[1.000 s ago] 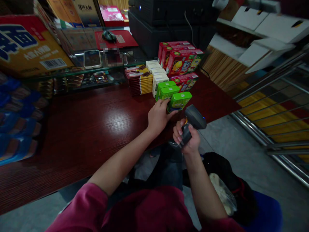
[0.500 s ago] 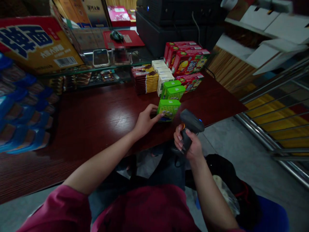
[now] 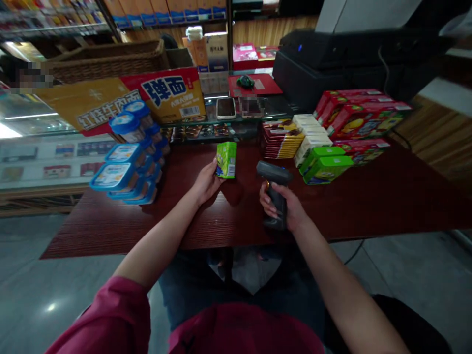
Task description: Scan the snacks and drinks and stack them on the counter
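Observation:
My left hand [image 3: 207,182] grips a small green box [image 3: 226,160] above the table, with a barcode showing on the side that faces right. Wrapped round the handle of a dark barcode scanner [image 3: 275,172] is my right hand [image 3: 282,202]; the scanner's head points left, toward the green box. Two more green boxes [image 3: 326,168] stand on the table to the right of the scanner. Behind them are cream-coloured boxes [image 3: 311,132] and a stack of red-and-yellow packets [image 3: 280,139].
Blue-lidded tubs [image 3: 114,177] are stacked at the left of the dark wooden table [image 3: 217,231]. Red boxes [image 3: 363,118] stand at the back right. A glass shelf behind carries phones [image 3: 225,107], a mouse [image 3: 245,82] and a large printed carton [image 3: 173,96].
My left hand has taken one green box from the group at the right and carried it left, turning it. My right hand still holds the scanner, now over the table. The view has swung left.

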Demonstrator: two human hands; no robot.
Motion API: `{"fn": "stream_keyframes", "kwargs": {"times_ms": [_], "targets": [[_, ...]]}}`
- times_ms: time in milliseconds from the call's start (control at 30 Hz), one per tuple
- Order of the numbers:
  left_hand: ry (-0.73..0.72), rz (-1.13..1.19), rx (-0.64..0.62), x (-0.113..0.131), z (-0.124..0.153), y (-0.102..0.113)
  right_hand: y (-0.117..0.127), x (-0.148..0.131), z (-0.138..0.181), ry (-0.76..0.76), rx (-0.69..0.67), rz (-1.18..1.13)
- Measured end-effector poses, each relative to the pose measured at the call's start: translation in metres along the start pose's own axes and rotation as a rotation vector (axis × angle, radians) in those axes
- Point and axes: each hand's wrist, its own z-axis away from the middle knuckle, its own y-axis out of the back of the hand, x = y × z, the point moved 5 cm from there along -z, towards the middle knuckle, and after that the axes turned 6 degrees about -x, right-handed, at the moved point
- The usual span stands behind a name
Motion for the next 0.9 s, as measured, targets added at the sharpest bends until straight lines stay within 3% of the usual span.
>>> {"fn": "stream_keyframes", "kwargs": {"times_ms": [200,433,733,900], "targets": [[-0.032,0.026,0.124,0.015,-0.007,0.021,-0.012,0.021,-0.015,-0.114,-0.056,0.026],[-0.052,-0.173,0.035,0.006,-0.009,0.020,-0.014,0.024,-0.011,-0.114,-0.041,0.042],[-0.124,-0.169,0.098,0.005,-0.012,0.025,-0.018,0.020,-0.009,-0.052,-0.020,0.043],[-0.278,-0.356,0.173,0.027,-0.013,0.053,-0.014,0.020,-0.005,-0.062,0.015,0.060]]}}
